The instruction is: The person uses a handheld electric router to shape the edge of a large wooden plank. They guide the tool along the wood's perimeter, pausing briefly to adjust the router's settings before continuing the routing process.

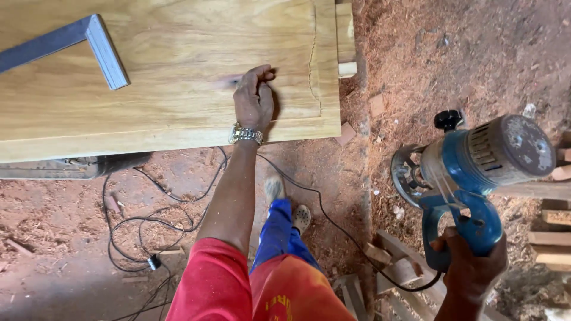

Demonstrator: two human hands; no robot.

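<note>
Two hands were busy: left hand (254, 98) curled loosely on the wood panel (178, 71), holding nothing; right hand (473, 267) gripped the blue router (476, 172), right of panel. Cord (333, 220) near feet could trip, prob.

Reddish dirt floor (71, 226) under sawdust, wood offcuts (550, 238), black cables (143, 232).

The person wears a red short-sleeved shirt (214, 285), blue trousers (278, 229) and light perforated clogs (301, 217). A metal link-band wristwatch (245, 134) sits on the left wrist. Both forearms are bare; no gloves are worn.
</note>
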